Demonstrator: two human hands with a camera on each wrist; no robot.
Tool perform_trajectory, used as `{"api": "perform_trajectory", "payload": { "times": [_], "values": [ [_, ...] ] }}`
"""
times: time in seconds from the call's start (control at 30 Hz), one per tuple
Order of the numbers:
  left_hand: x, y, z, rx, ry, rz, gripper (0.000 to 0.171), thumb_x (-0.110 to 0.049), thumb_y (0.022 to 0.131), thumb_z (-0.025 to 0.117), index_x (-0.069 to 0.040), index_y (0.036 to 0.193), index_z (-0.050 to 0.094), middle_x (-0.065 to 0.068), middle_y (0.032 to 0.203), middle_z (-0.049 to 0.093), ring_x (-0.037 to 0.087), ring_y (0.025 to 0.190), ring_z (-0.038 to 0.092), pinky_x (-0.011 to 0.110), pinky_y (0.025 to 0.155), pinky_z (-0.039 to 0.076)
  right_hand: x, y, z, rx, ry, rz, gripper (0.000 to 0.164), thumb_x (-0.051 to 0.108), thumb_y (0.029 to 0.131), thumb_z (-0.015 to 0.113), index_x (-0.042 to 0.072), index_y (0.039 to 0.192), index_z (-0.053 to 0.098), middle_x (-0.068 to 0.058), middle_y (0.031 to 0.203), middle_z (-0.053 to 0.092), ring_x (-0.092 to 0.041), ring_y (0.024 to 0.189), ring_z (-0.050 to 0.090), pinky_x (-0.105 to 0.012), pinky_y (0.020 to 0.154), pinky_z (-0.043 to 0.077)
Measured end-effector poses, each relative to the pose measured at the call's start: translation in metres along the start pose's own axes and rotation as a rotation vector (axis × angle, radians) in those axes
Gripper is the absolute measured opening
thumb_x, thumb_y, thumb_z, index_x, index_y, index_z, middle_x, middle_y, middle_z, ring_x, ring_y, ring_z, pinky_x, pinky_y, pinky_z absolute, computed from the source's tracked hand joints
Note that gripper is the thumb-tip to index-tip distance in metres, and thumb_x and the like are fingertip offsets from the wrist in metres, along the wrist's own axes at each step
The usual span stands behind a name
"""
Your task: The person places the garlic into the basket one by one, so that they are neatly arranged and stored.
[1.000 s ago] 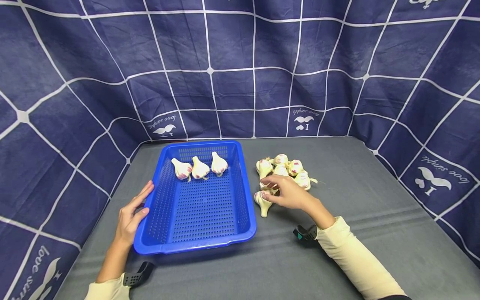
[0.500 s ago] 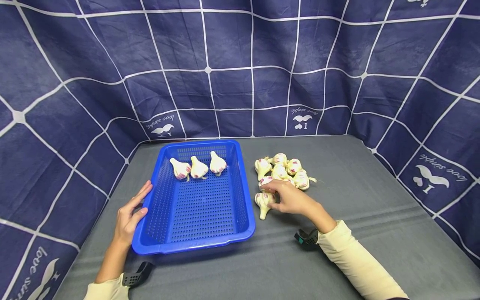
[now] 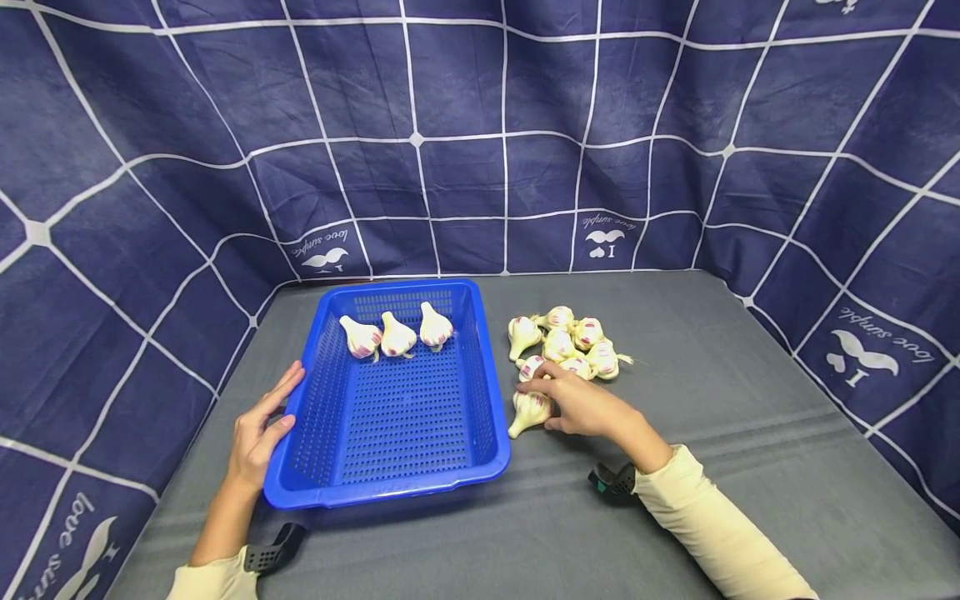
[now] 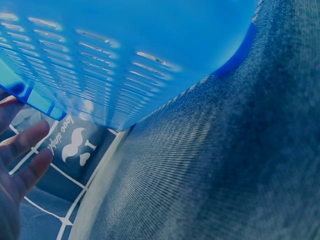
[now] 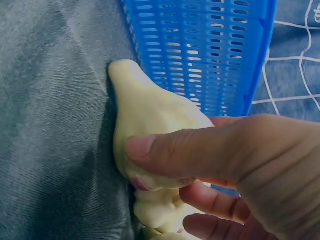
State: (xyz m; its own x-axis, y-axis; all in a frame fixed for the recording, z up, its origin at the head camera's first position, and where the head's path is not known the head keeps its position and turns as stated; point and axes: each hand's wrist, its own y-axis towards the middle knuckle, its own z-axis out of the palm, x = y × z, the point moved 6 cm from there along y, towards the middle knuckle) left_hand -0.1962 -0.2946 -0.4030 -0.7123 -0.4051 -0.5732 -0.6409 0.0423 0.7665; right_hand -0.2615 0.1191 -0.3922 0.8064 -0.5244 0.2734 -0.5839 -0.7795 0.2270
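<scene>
In the head view, my right hand [image 3: 581, 402] pinches a white garlic bulb [image 3: 530, 410] lying on the table just right of the blue basket. Up close in the right wrist view, the thumb lies across the fat end of this garlic bulb [image 5: 160, 112], and its stem points away from the palm. My left hand [image 3: 257, 433] rests against the left rim of the blue plastic basket [image 3: 390, 492], fingers extended. The left wrist view shows those fingers [image 4: 30, 137] beside the rim. Inside the basket, three garlic bulbs [image 3: 398, 336] lie in a row at the far end.
More garlic bulbs [image 3: 558, 344] sit bunched on the grey tabletop [image 3: 712, 375], beyond my right hand. A dark blue curtain [image 3: 465, 175] with white grid lines hangs behind the table and along its sides.
My right hand has come slightly nearer and now pinches the closest bulb, whose stem has swung left towards the basket. The left hand and basket stay put.
</scene>
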Motion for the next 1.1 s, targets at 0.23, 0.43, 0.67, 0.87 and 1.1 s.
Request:
{"api": "perform_trajectory", "payload": {
  "times": [0.23, 0.43, 0.67, 0.87, 1.1],
  "values": [
    [-0.001, 0.0, 0.0, 0.012, 0.006, -0.005, 0.051, 0.01, 0.078, 0.044, 0.017, 0.127, 0.056, 0.024, 0.141, 0.051, 0.012, 0.132, 0.05, 0.015, 0.086, 0.041, -0.001, 0.0, 0.004, 0.006, -0.009, 0.007, 0.066, -0.005, 0.065, 0.086, 0.001, 0.127, 0.064, -0.009, 0.108, 0.053, -0.008, 0.072, 0.054, -0.024, 0.068, 0.049],
    [-0.001, 0.001, 0.0, -0.003, -0.008, 0.002, 0.051, 0.01, 0.077, 0.044, 0.018, 0.126, 0.056, 0.019, 0.142, 0.052, 0.012, 0.131, 0.051, 0.016, 0.085, 0.041, -0.001, -0.001, 0.002, -0.005, -0.012, 0.024, 0.064, 0.0, 0.066, 0.086, 0.003, 0.127, 0.065, -0.007, 0.107, 0.054, -0.009, 0.075, 0.051, -0.026, 0.069, 0.048],
    [-0.002, 0.002, 0.001, -0.003, -0.007, 0.002, 0.051, 0.011, 0.077, 0.044, 0.019, 0.126, 0.056, 0.019, 0.142, 0.052, 0.012, 0.131, 0.051, 0.016, 0.085, 0.041, -0.001, -0.001, -0.001, -0.026, 0.112, 0.045, 0.063, 0.007, 0.068, 0.087, 0.003, 0.126, 0.064, -0.004, 0.104, 0.054, -0.01, 0.078, 0.053, -0.026, 0.07, 0.048],
    [-0.002, 0.002, 0.001, -0.004, -0.004, -0.005, 0.051, 0.011, 0.077, 0.044, 0.018, 0.126, 0.056, 0.019, 0.142, 0.052, 0.012, 0.131, 0.051, 0.016, 0.084, 0.041, -0.005, -0.004, -0.003, -0.057, 0.172, 0.067, 0.061, 0.02, 0.071, 0.088, 0.004, 0.125, 0.064, 0.0, 0.104, 0.058, -0.009, 0.078, 0.055, -0.027, 0.071, 0.048],
    [-0.001, 0.0, 0.001, -0.006, 0.003, -0.009, 0.051, 0.01, 0.077, 0.044, 0.018, 0.126, 0.056, 0.019, 0.142, 0.052, 0.011, 0.13, 0.051, 0.016, 0.084, 0.041, -0.007, -0.009, -0.01, -0.148, 0.223, 0.07, 0.063, 0.023, 0.071, 0.088, 0.001, 0.125, 0.064, 0.002, 0.1, 0.061, -0.014, 0.073, 0.057, -0.027, 0.065, 0.048]
  ]
}}
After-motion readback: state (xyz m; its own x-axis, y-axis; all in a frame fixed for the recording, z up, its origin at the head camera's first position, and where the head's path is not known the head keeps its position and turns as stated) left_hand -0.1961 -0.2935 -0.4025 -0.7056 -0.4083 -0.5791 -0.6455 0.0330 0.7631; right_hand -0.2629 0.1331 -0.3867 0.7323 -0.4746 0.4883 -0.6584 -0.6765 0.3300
